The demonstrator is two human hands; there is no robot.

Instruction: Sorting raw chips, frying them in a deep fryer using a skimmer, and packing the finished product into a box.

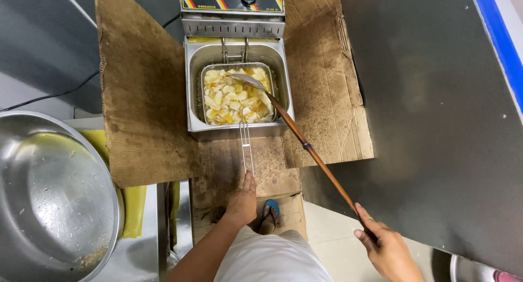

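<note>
At the frame's top centre pale chips [235, 96] fry unbrowned, right hand [388, 250] fingers gripping the long skimmer [305, 143], left hand [243, 201] fingers closed on the basket handle [246, 148].

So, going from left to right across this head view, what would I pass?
Big steel bowl → left hand on the wire basket handle → fryer basket of pale chips → long wooden-handled skimmer → right hand gripping its end → blue edge strip.

Left hand [243, 201] reaches forward, fingers together; right hand [388, 248] closed in a grip.
</note>
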